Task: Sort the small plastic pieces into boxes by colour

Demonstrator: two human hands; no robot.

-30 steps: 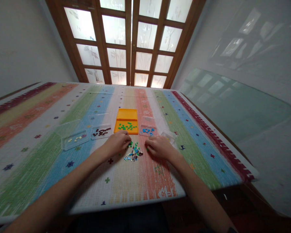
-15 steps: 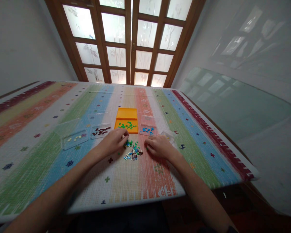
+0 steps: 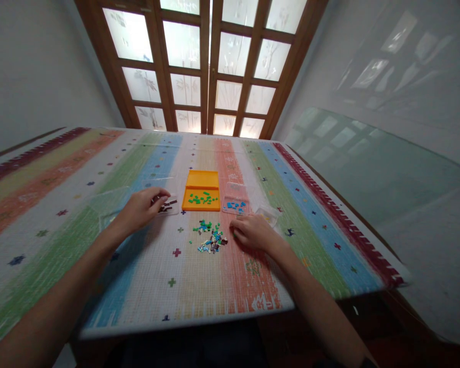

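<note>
My left hand (image 3: 142, 207) is over the clear plastic box of dark brown toy bricks (image 3: 170, 205), its fingers pinched together. Whatever is between the fingertips is too small to make out. My right hand (image 3: 253, 232) rests on the cloth just right of a loose pile of small toy bricks (image 3: 212, 239), green, blue, brown and pale ones mixed. Its fingers are curled in, and a tiny green spot shows by them. Behind the pile lies an open orange case (image 3: 202, 179) with several green bricks (image 3: 205, 198) inside.
A clear box with blue bricks (image 3: 235, 205) stands right of the orange case. Another clear box (image 3: 269, 213) sits behind my right hand. At the left, a clear box (image 3: 104, 221) is partly covered by my left arm. A striped cloth (image 3: 199, 291) covers the table.
My left hand has moved left from the brick pile to the box of brown bricks. My right hand has stayed beside the pile. The view has shifted slightly.
</note>
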